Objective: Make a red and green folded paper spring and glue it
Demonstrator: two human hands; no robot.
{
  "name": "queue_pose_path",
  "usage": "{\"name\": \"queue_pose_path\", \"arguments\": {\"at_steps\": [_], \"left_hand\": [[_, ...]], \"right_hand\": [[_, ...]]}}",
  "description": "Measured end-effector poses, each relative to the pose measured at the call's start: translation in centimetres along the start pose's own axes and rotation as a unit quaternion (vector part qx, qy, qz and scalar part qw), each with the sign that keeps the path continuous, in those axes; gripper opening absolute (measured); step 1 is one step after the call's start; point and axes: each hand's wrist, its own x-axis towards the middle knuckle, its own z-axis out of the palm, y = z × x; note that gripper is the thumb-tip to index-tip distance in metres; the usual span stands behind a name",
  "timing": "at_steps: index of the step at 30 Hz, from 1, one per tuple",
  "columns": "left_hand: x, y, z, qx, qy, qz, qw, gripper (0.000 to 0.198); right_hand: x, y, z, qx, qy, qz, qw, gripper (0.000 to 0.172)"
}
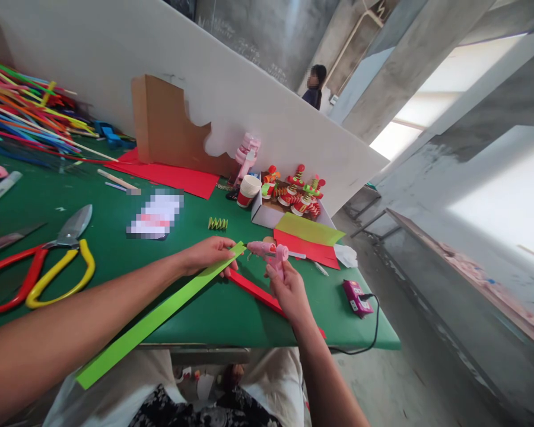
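Observation:
My left hand (211, 254) is closed on the upper end of a long green paper strip (160, 314), which slants down past the table's front edge. A red paper strip (260, 293) runs from under the same fingers toward the lower right, beneath my right wrist. In my right hand (289, 292) I grip a pink hot glue gun (273, 252) by its handle. Its nozzle points left, close to the green strip's end; whether they touch I cannot tell. Just beyond my left hand, a folded green-and-dark paper spring (218, 223) lies on the table.
Big scissors (66, 243) with red and yellow handles lie at left, near pipe cleaners (31, 112). A white box (267, 214) holds several paper figures behind my hands, beside paper cups (249, 191). A purple power block (358, 298) with a cable sits at the right edge.

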Motion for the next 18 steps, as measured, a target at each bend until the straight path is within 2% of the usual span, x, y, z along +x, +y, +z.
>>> {"name": "queue_pose_path", "arguments": {"at_steps": [5,8,13,18], "left_hand": [[0.0,0.0,0.0,-0.007,-0.001,0.000,1.000,0.040],[-0.1,0.1,0.0,-0.034,0.008,-0.008,0.999,0.039],[0.0,0.1,-0.1,-0.076,0.003,-0.018,0.997,0.030],[0.1,0.0,-0.2,-0.076,0.008,-0.021,0.997,0.025]], "right_hand": [[-0.2,-0.1,-0.3,0.018,0.005,0.017,1.000,0.039],[-0.3,-0.2,-0.8,0.097,0.018,0.050,0.994,0.040],[-0.2,-0.4,-1.2,0.261,0.025,0.117,0.958,0.049],[-0.2,-0.2,-0.5,0.326,0.012,0.151,0.933,0.051]]}}
